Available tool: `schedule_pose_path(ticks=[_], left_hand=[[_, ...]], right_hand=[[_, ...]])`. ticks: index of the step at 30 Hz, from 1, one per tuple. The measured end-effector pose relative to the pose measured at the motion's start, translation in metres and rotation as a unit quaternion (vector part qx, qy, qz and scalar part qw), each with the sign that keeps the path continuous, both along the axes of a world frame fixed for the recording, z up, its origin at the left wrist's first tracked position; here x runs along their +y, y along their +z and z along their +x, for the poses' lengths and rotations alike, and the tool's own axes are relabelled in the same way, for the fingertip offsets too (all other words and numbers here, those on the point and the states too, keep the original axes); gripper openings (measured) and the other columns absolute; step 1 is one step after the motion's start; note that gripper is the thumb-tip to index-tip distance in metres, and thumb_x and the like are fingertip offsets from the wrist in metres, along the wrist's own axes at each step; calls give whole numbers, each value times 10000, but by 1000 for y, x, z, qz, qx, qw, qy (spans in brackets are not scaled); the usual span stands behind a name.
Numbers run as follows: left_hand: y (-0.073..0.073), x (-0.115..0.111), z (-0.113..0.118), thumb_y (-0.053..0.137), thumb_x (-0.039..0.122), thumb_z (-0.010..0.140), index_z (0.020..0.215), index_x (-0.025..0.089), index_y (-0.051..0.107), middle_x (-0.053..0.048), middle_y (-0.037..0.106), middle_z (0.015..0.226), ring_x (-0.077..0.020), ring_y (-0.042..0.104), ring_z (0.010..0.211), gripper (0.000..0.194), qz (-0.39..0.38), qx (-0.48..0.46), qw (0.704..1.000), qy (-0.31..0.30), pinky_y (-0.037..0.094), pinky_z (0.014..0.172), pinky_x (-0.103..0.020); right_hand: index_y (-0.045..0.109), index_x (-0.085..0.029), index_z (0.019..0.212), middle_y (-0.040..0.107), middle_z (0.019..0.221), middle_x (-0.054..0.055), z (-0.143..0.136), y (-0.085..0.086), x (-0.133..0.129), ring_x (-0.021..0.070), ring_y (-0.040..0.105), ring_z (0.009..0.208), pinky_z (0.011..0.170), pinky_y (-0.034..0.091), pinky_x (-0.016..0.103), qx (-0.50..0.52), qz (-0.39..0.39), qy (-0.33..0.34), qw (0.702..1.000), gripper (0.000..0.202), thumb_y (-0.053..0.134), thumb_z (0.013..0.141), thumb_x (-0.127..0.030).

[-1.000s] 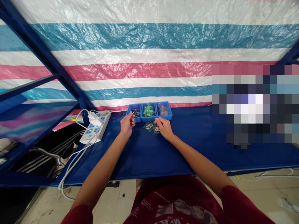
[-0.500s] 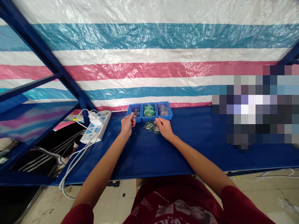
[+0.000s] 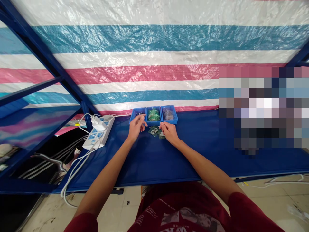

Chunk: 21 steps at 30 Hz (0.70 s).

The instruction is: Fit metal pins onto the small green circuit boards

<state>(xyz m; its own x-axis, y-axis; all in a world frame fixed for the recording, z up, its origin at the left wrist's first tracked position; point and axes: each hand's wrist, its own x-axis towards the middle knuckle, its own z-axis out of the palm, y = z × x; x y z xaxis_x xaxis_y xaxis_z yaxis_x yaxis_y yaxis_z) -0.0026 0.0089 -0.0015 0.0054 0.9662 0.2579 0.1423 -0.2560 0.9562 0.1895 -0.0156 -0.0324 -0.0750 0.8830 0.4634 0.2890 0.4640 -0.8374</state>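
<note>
Although set well back on the bench (image 3: 149, 161), found three blue bins (image 3: 154, 123) side by side within reach, presumably to keep different parts from mixing. Noted thin metallic pieces (image 3: 138, 113) in the left bin (image 3: 133, 115), a green bundle (image 3: 154, 114) in the middle one, a greyish bag (image 3: 168, 113) in the right one. Located small green boards (image 3: 153, 130) lying just in front of the middle bin, likely for short travel from bin to fingers. Observed the left hand (image 3: 136, 128) over the left bin's front, fingers bent and partly spread; cannot tell whether open or pinching something small. Observed the right hand (image 3: 170, 131) curled closed against the boards' right side, seemingly to steady them; cannot confirm any gripped piece. Recorded a power strip (image 3: 100, 133) well left, probably to keep cables (image 3: 72, 172) off the hands.
</note>
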Motion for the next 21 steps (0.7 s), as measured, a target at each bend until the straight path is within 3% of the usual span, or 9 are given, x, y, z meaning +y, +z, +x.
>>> schedule_pose_path(ticks=[2, 4, 8, 11, 14, 21], left_hand=[[-2, -3, 1, 564, 534, 849, 930, 148, 688, -5, 612, 598, -111, 492, 452, 414, 52, 130, 990, 8, 376, 496, -247], [-5, -4, 2, 575, 488, 847, 831, 157, 704, -24, 638, 639, -149, 554, 558, 355, 95, 278, 956, 13, 390, 574, -264], [-9, -5, 3, 597, 498, 828, 872, 175, 714, -41, 658, 712, -195, 596, 679, 346, 90, 471, 877, -15, 343, 575, -268], [-9, -5, 3, 591, 500, 833, 929, 181, 702, -32, 653, 713, -188, 593, 670, 351, 73, 508, 858, -27, 315, 554, -261], [-8, -5, 4, 589, 457, 839, 939, 194, 698, -22, 656, 709, -182, 594, 666, 302, 54, 523, 850, -43, 297, 541, -258], [-8, -6, 5, 585, 436, 837, 994, 216, 698, -12, 674, 718, -185, 609, 682, 293, 15, 528, 847, -64, 290, 539, -254]], right_hand=[[572, -190, 685, 490, 553, -25, 1, 0, 1, 121, 497, 535, 575, 381, 241, -30, 8, -25, 999, 449, 361, 970, -465], [591, -186, 693, 537, 585, -12, 3, 1, 3, 130, 520, 567, 594, 380, 248, -93, 9, -65, 994, 412, 383, 972, -408], [674, -188, 866, 665, 820, 42, 7, 6, 6, 176, 611, 770, 662, 407, 259, -279, -47, -117, 952, 178, 545, 897, -305], [682, -202, 1043, 684, 1008, 80, 8, 8, 6, 219, 634, 918, 724, 441, 276, -380, -97, -95, 915, 259, 620, 853, -367], [670, -205, 1091, 683, 1071, 95, 7, 9, 5, 247, 638, 976, 763, 459, 298, -432, -112, -54, 893, 350, 619, 849, -452], [624, -195, 1079, 688, 1068, 94, 7, 8, 6, 253, 643, 965, 740, 451, 297, -454, -120, -28, 883, 423, 671, 802, -511]])
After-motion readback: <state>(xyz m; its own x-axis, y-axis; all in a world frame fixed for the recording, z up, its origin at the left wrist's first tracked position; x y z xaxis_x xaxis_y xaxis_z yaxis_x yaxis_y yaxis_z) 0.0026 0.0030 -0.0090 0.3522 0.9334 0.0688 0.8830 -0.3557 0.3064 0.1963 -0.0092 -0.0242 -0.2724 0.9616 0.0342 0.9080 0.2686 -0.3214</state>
